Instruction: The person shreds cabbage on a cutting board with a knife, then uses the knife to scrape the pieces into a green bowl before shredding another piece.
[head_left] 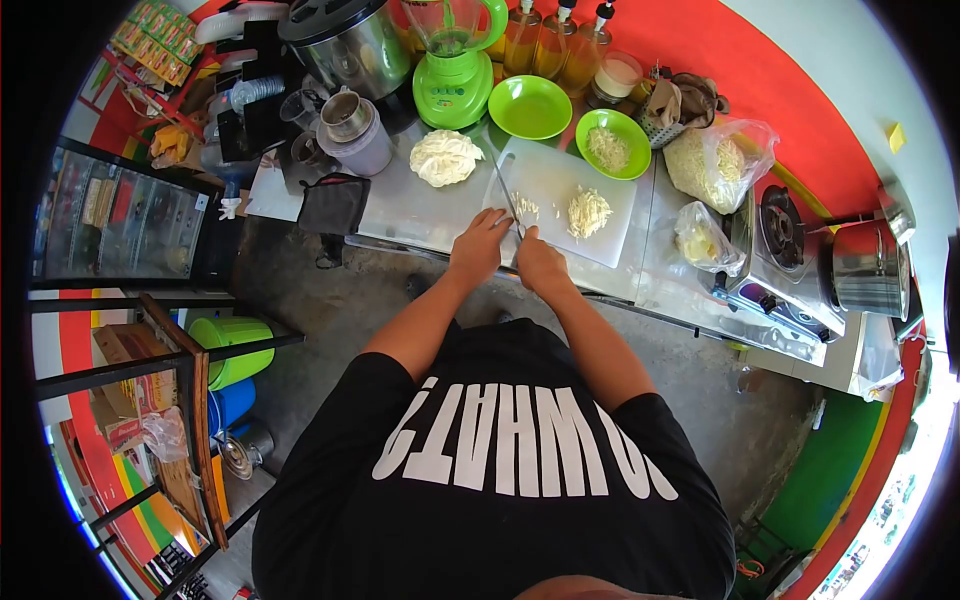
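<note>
My right hand [541,263] is wrapped round the handle of a knife [505,190], whose long blade points away from me over the left part of a white cutting board [618,238]. Close to the blade's left side is my left hand [478,246], fingers bent together at the board's near left edge. Whatever lies under those fingers is hidden. Just right of the blade is a small heap of pale chopped pieces [526,208]. A larger pile of pale strips [588,212] sits farther right on the board. Beyond the left hand rests a creamy white, leafy-looking mound [445,158].
Behind the board stand a green plate [530,107], a green bowl [634,165] with pale shreds, a green blender [453,88] and oil bottles [552,45]. Plastic bags [715,165] and a gas stove [785,235] are at right. A black pouch [333,204] hangs at the left edge.
</note>
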